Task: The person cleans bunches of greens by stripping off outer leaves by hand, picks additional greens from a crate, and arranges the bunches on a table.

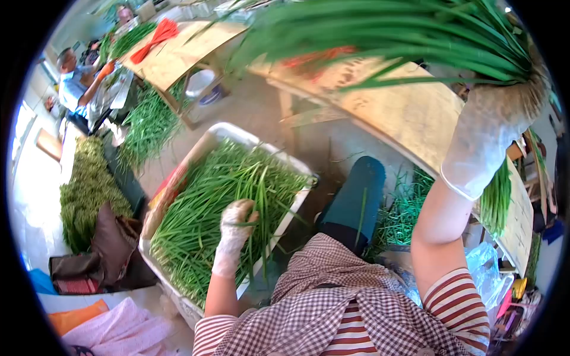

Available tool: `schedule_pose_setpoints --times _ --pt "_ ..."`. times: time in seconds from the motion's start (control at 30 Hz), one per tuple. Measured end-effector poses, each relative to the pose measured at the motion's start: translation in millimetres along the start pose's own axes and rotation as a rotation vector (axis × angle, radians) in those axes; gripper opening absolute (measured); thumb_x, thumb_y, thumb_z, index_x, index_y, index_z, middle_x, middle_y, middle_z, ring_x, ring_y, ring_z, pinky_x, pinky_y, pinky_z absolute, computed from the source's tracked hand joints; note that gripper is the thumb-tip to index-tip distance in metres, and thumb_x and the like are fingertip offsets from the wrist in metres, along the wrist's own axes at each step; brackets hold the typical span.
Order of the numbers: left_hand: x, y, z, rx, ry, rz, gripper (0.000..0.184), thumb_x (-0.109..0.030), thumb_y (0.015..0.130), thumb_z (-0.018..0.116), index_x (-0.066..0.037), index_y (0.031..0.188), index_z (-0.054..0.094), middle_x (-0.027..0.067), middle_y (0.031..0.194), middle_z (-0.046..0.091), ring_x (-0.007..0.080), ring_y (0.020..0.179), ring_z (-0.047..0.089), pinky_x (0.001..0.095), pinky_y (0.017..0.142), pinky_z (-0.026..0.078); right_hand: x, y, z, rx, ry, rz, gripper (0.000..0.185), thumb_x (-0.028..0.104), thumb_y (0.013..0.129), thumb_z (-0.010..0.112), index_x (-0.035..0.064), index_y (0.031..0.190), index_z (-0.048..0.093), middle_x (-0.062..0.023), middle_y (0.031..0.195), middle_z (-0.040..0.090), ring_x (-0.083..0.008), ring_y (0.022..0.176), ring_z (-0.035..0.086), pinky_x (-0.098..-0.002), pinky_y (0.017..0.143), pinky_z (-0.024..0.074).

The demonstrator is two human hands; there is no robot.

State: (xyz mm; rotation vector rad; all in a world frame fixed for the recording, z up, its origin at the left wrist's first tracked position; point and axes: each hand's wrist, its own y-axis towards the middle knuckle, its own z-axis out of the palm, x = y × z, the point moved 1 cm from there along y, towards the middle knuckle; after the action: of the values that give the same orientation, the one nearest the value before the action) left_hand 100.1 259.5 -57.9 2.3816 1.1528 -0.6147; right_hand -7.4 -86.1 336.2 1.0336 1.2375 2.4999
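My right hand (522, 83), in a whitish, soiled glove, is raised at the upper right. It is closed around the base of a large bunch of garlic chives (392, 35), whose long flat leaves stretch left, blurred, above the wooden table. My left hand (238, 215), gloved in white, is over a white plastic bin (237, 130) heaped with loose garlic chives (202, 207). Its fingers are curled closed, with a few chive leaves at them.
Red ties (317, 57) lie on the near wooden table (386, 101); more red ties (157, 38) lie on the far table (178, 56). A person (77, 89) wearing orange gloves sits at the left. Cut greens (151, 118) and a white bucket (202, 86) are on the floor.
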Motion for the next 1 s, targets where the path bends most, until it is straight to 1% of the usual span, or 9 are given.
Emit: schedule_pose_setpoints --times 0.07,0.27,0.3,0.4,0.57,0.63,0.7,0.8,1.0 --pt "-51 11 -24 -0.312 0.064 0.095 0.03 -0.012 0.078 0.069 -0.007 0.108 0.064 0.0122 0.111 0.063 0.032 0.104 0.058 0.0427 0.092 0.043 5 -7 -25 0.019 -0.66 -0.461 0.032 0.023 0.092 0.055 -0.0053 0.106 0.061 -0.0166 0.1 0.066 -0.0221 0.091 0.066 -0.0344 0.083 0.0558" --pt "-182 34 17 0.077 -0.973 -0.067 0.033 -0.006 0.084 0.068 -0.001 0.116 0.061 0.0098 0.113 0.064 0.0205 0.109 0.058 0.0326 0.097 0.043 -104 -134 -160 -0.34 -0.337 0.306 0.065 0.005 0.079 0.076 -0.0032 0.132 0.039 -0.0174 0.129 0.053 -0.0247 0.114 0.055 -0.0413 0.098 0.0471" --pt "-204 37 23 0.322 -1.183 -0.173 0.033 -0.013 0.088 0.066 0.0 0.117 0.06 0.011 0.123 0.059 0.0185 0.112 0.056 0.0322 0.099 0.043 -111 -164 -175 -0.591 -0.094 0.391 0.057 -0.007 0.077 0.073 -0.0025 0.126 0.044 -0.0145 0.122 0.057 -0.0212 0.108 0.057 -0.0335 0.092 0.0503" --pt "-253 46 57 0.768 -1.474 -0.128 0.054 -0.037 0.097 0.05 0.003 0.132 0.047 0.0155 0.13 0.056 0.0268 0.119 0.055 0.04 0.105 0.039 -91 -179 -210 -0.325 -0.261 0.197 0.048 -0.01 0.078 0.07 0.0021 0.118 0.047 -0.0136 0.119 0.058 -0.0207 0.104 0.057 -0.0319 0.09 0.0503" --pt "-332 54 125 1.285 -2.037 -0.056 0.131 -0.091 0.057 0.048 0.004 0.145 0.024 0.0169 0.148 0.033 0.0295 0.133 0.036 0.0438 0.11 0.028 -46 -183 -214 -0.389 -0.227 0.225 0.041 -0.01 0.076 0.071 0.0049 0.109 0.05 -0.009 0.11 0.058 -0.0198 0.1 0.057 -0.0336 0.089 0.0498" --pt "-374 59 125 1.057 -2.352 -0.33 0.132 -0.096 0.051 0.043 -0.006 0.146 0.029 0.0163 0.143 0.039 0.0306 0.128 0.041 0.0427 0.108 0.033 -41 -201 -227 -0.407 -0.389 0.175 0.04 -0.006 0.076 0.073 0.0063 0.107 0.051 -0.0073 0.107 0.057 -0.019 0.1 0.056 -0.0352 0.089 0.05" --pt "-389 77 122 0.922 -2.314 -0.012 0.121 -0.092 0.058 0.045 -0.007 0.143 0.035 0.014 0.138 0.047 0.0299 0.123 0.047 0.0439 0.104 0.039 -19 -204 -237 -0.22 -0.339 0.162 0.034 0.004 0.083 0.071 0.0061 0.11 0.05 -0.007 0.111 0.057 -0.0194 0.103 0.056 -0.0366 0.091 0.049" --pt "-398 105 99 0.631 -2.551 -0.166 0.085 -0.066 0.079 0.061 -0.009 0.139 0.041 0.015 0.118 0.059 0.0292 0.109 0.058 0.0426 0.093 0.049 34 -200 -223 -0.204 -0.132 0.273 0.031 0.019 0.089 0.067 0.006 0.112 0.051 -0.0095 0.117 0.057 -0.0234 0.109 0.056 -0.04 0.097 0.0476" --pt "-426 169 32 0.314 -1.796 -0.085 0.051 -0.015 0.077 0.073 -0.003 0.122 0.053 0.0059 0.096 0.063 0.0162 0.083 0.061 0.0286 0.072 0.053 26 -212 -285 -0.408 0.039 0.749 0.057 0.037 0.092 0.061 0.0039 0.135 0.045 -0.0145 0.137 0.048 -0.0272 0.126 0.047 -0.0416 0.105 0.0405"
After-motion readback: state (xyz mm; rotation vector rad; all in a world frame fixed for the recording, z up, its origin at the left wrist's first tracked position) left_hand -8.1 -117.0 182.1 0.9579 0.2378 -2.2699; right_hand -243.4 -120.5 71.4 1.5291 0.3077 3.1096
